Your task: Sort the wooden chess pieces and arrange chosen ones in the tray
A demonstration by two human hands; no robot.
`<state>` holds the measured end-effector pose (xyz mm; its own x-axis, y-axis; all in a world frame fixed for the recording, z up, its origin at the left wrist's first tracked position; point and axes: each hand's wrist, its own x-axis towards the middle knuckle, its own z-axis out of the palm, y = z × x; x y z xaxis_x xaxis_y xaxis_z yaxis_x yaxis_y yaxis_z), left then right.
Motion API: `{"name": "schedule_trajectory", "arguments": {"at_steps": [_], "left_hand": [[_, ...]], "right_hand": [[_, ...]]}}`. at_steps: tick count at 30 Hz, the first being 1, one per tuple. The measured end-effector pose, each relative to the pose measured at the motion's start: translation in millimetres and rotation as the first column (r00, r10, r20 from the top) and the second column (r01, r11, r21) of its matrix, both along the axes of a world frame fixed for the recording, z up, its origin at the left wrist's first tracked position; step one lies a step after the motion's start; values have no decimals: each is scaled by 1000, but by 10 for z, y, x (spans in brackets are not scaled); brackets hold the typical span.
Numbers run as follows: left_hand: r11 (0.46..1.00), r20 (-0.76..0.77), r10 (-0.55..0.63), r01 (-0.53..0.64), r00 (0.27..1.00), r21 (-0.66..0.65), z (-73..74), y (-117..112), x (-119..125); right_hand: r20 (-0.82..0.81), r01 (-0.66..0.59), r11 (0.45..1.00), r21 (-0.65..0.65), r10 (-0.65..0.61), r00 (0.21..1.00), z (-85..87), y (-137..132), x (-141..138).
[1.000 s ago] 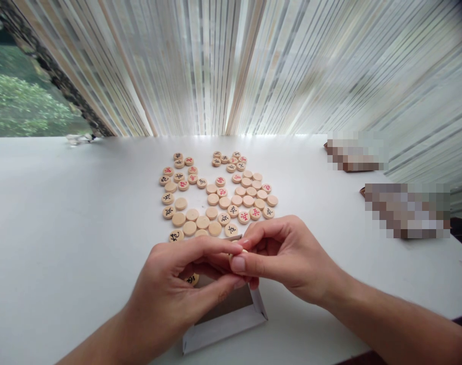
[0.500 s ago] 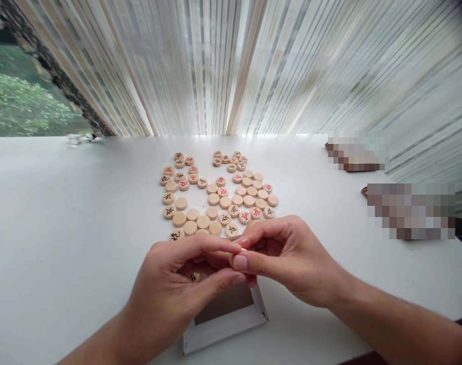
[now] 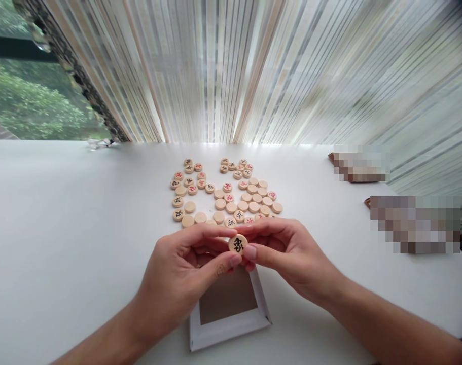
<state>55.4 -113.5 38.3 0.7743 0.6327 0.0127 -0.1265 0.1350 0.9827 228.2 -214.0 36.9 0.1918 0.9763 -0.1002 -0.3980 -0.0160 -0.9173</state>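
A round wooden Chinese chess piece [image 3: 237,244] with a black character faces me, held up between both hands. My left hand [image 3: 188,263] pinches its left side with thumb and forefinger. From the other side my right hand [image 3: 287,251] grips the same piece by its edge. Below the hands lies a shallow white box [image 3: 231,335] with a brown inside; its far part is hidden by my fingers. Beyond them, several loose chess pieces [image 3: 254,207] are spread over the table, some showing red or black characters, others blank side up.
The white table [image 3: 82,243] reaches back to a striped string curtain [image 3: 200,71]. On the right stand two brown-edged objects [image 3: 362,175], mostly blurred out. A window with greenery [image 3: 33,101] shows at the upper left.
The chess piece has turned in my fingers, so its black character now faces me. My view has shifted slightly, and the table things sit a little lower and further right.
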Motion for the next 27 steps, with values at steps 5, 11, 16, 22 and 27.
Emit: {"name": "schedule_trajectory", "arguments": {"at_steps": [5,11,16,22,27], "left_hand": [[1000,-7,0,0,1000,-15,-26,13,1],[999,-4,32,-32,999,2,-29,31,17],[999,-18,40,-40,999,24,-34,41,13],[1000,-18,30,-30,999,5,-28,32,15],[1000,20,19,-19,1000,1,-18,36,20]], "right_hand": [[18,43,999,19,-43,999,-9,2,5],[55,85,996,30,-86,995,-23,-3,8],[26,104,992,72,-106,994,-32,-7,-11],[40,92,992,82,-95,995,-25,-2,1],[35,63,992,114,-68,997,-29,6,16]]}}
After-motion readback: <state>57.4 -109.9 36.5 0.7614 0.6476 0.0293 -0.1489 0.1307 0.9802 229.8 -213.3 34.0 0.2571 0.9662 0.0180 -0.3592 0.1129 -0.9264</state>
